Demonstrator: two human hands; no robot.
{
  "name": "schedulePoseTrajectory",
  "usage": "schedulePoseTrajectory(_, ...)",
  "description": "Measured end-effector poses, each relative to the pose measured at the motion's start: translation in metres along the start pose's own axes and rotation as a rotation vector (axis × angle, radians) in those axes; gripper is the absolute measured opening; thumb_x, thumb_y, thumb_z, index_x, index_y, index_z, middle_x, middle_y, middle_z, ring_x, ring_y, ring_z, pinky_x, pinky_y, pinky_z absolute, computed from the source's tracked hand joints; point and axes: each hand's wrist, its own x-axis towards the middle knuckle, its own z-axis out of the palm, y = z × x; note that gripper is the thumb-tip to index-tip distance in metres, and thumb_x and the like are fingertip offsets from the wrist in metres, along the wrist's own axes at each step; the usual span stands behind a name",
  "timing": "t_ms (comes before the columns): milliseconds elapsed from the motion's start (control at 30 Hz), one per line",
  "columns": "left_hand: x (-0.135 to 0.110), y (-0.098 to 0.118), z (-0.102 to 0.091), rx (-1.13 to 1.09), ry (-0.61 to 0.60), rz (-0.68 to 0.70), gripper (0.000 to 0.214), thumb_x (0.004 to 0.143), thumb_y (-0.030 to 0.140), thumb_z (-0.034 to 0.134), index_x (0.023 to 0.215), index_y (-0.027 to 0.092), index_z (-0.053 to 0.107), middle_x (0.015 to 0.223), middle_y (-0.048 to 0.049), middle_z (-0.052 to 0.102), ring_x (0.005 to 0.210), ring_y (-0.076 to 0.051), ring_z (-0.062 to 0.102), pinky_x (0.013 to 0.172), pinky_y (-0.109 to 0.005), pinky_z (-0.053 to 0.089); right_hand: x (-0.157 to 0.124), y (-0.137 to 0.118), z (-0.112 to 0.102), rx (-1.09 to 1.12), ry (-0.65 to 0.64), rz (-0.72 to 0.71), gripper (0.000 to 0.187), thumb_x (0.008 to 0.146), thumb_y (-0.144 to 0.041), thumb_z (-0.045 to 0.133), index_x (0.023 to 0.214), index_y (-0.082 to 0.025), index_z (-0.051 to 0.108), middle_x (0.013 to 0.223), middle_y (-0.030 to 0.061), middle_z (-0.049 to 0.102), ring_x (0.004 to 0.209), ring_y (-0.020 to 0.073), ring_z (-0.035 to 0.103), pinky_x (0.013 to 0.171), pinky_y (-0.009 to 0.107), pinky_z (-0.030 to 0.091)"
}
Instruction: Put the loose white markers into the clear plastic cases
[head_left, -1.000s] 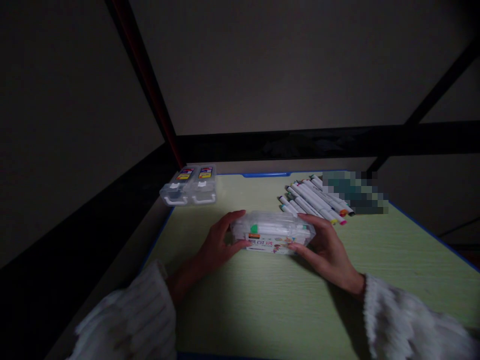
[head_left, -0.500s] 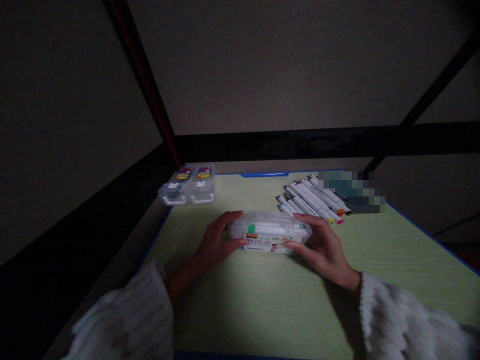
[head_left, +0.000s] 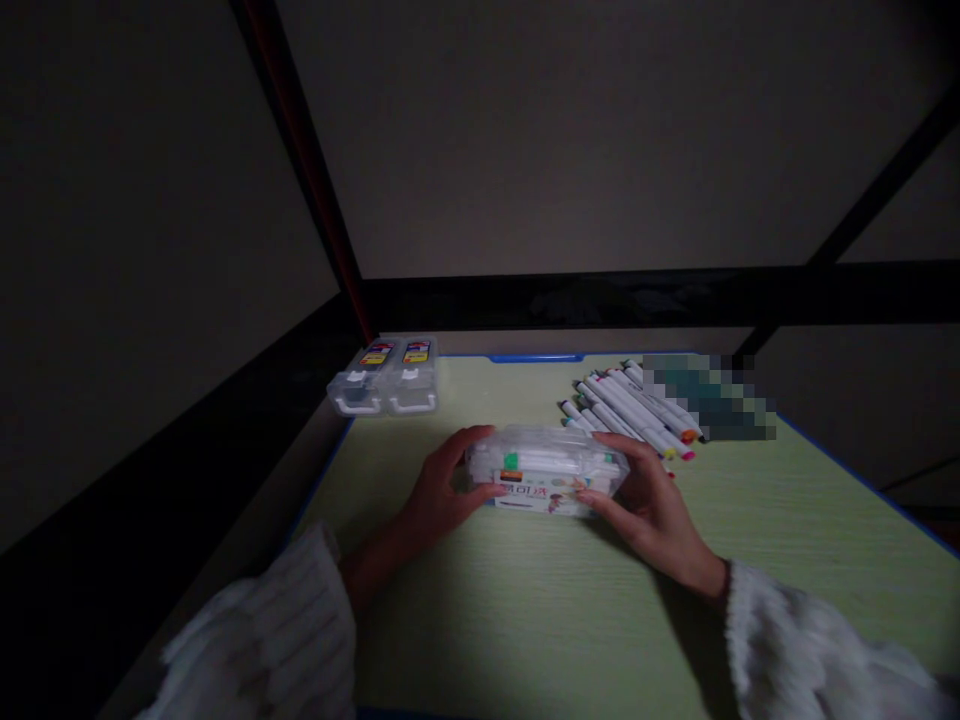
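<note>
A clear plastic marker case (head_left: 547, 468) with a printed paper label on its front sits between my hands, over the middle of the table. White markers with green bands show through its lid, which looks closed. My left hand (head_left: 442, 490) grips the case's left end, thumb in front and fingers over the top. At the right end, my right hand (head_left: 652, 510) holds it the same way. Just behind the case, to the right, lies a pile of loose white markers (head_left: 626, 405) with coloured caps. Whether the case touches the table is hard to tell.
Two clear plastic cases (head_left: 411, 378) with white handles stand side by side at the table's back left corner. A pixelated dark green patch (head_left: 709, 395) covers something beside the marker pile. The pale green table (head_left: 510, 620) has a blue edge, with a wall behind it.
The whole view has shifted slightly, so everything appears a little lower and further right. Both hands keep the same hold on the marker case.
</note>
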Motion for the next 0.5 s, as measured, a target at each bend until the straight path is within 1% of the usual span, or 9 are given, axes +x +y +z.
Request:
schedulePoseTrajectory(100, -0.0008, -0.0004, 0.0007, -0.006, 0.004, -0.032, 0.063, 0.061, 0.018, 0.072, 0.119, 0.023, 0.049, 0.117, -0.0044, 0.056, 0.102, -0.019, 0.056, 0.086, -0.029, 0.046, 0.0007, -0.002, 0.0002, -0.022, 0.008, 0.012, 0.053, 0.076, -0.031, 0.063, 0.123, -0.027, 0.038, 0.117, 0.007, 0.05, 0.108, 0.0232, 0.051, 0.087, 0.038, 0.047)
schedulePoseTrajectory(200, -0.0011, -0.0001, 0.0014, -0.044, 0.002, -0.07, 0.072, 0.061, 0.019, 0.072, 0.125, 0.024, 0.042, 0.109, -0.0028, 0.057, 0.094, -0.016, 0.058, 0.081, -0.026, 0.047, 0.0017, -0.0039, 0.0004, -0.043, -0.006, 0.046, 0.057, 0.076, -0.033, 0.063, 0.126, -0.026, 0.035, 0.12, 0.0085, 0.048, 0.109, 0.0235, 0.05, 0.089, 0.039, 0.046)
schedulePoseTrajectory(267, -0.0009, 0.0008, 0.0015, -0.061, 0.003, -0.084, 0.073, 0.061, 0.018, 0.072, 0.126, 0.025, 0.04, 0.106, -0.002, 0.058, 0.091, -0.015, 0.059, 0.079, -0.025, 0.048, 0.0023, -0.0045, 0.0005, -0.032, -0.047, 0.088, 0.056, 0.078, -0.034, 0.061, 0.125, -0.024, 0.035, 0.118, 0.0095, 0.049, 0.106, 0.0228, 0.052, 0.089, 0.039, 0.047)
schedulePoseTrajectory(367, -0.0005, 0.0027, 0.0013, -0.066, 0.011, -0.099, 0.073, 0.061, 0.017, 0.073, 0.125, 0.025, 0.04, 0.106, -0.0025, 0.058, 0.092, -0.016, 0.059, 0.08, -0.025, 0.048, 0.0033, -0.0048, 0.0006, -0.008, -0.112, 0.136, 0.049, 0.081, -0.035, 0.057, 0.123, -0.022, 0.035, 0.114, 0.01, 0.052, 0.104, 0.0226, 0.054, 0.086, 0.039, 0.049)
schedulePoseTrajectory(500, 0.0, 0.0032, 0.0009, -0.074, 0.005, -0.132, 0.071, 0.062, 0.017, 0.072, 0.125, 0.022, 0.039, 0.105, -0.0031, 0.058, 0.091, -0.017, 0.059, 0.08, -0.028, 0.049, 0.0047, -0.0056, 0.0008, -0.026, -0.187, 0.143, 0.042, 0.084, -0.034, 0.052, 0.12, -0.02, 0.037, 0.111, 0.0095, 0.056, 0.102, 0.0233, 0.056, 0.087, 0.042, 0.048)
